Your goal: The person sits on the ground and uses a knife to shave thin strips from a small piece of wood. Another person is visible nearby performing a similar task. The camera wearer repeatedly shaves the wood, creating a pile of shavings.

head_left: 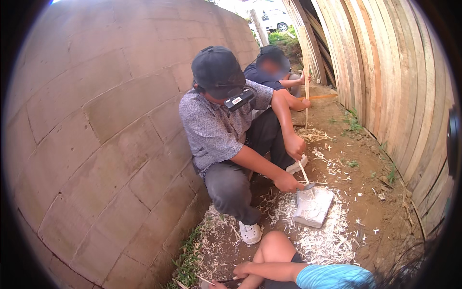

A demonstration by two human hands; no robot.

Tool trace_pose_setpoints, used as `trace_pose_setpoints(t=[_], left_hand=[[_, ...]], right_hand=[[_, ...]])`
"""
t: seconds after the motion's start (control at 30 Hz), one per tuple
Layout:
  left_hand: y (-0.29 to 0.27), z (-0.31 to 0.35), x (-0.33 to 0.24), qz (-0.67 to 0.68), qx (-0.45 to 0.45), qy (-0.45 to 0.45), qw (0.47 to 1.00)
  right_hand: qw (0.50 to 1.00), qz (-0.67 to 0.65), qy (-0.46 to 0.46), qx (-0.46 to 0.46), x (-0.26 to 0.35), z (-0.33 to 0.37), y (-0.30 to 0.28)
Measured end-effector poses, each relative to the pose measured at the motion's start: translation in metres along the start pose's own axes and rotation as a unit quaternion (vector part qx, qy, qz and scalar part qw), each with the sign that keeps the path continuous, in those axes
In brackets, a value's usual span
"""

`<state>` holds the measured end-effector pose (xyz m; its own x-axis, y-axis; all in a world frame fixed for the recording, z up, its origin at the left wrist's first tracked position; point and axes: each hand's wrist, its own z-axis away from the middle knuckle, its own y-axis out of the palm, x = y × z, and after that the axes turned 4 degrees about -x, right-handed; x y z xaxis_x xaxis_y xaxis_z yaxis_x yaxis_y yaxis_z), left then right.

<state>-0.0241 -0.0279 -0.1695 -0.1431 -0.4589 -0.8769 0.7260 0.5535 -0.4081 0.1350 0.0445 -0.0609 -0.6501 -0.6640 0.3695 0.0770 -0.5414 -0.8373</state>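
At the lower edge, my right hand (242, 269) reaches leftward from a light blue sleeve (337, 277), past my bare bent knee (279, 244). Its fingers are closed around a dark, narrow blade-like tool, mostly hidden. Just below and to the left, my left hand (217, 285) is partly cut off by the frame's edge. Pinched in it is a thin pale wooden stick (205, 279), its end pointing up and left. Pale wood shavings (332, 243) lie thick on the ground beyond my knee.
Ahead, a crouching person in a cap holds a stick (302, 172) and a knife (309, 186) over a pale block (314, 208). Farther back, another person grips a long wooden strip (306, 72). A block wall (110, 111) rises left, a plank fence (380, 62) right.
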Motion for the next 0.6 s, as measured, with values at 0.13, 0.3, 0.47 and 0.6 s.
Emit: trace_pose_setpoints(t=[0.13,0.3,0.47,0.6], left_hand=[[0.001,0.004,0.008,-0.014,-0.039,0.011,0.999],[0.008,0.003,0.036,-0.044,-0.107,0.061,0.991],[0.027,0.002,0.061,-0.072,-0.175,0.142,0.972],[0.024,-0.002,0.092,-0.092,-0.215,0.217,0.948]], right_hand=[[0.998,-0.038,-0.020,-0.036,0.000,0.001,0.001],[0.998,-0.037,-0.039,-0.043,0.000,-0.017,0.020],[0.997,-0.014,-0.075,-0.009,-0.012,-0.040,0.035],[0.997,-0.018,-0.078,0.012,0.002,-0.038,0.031]])
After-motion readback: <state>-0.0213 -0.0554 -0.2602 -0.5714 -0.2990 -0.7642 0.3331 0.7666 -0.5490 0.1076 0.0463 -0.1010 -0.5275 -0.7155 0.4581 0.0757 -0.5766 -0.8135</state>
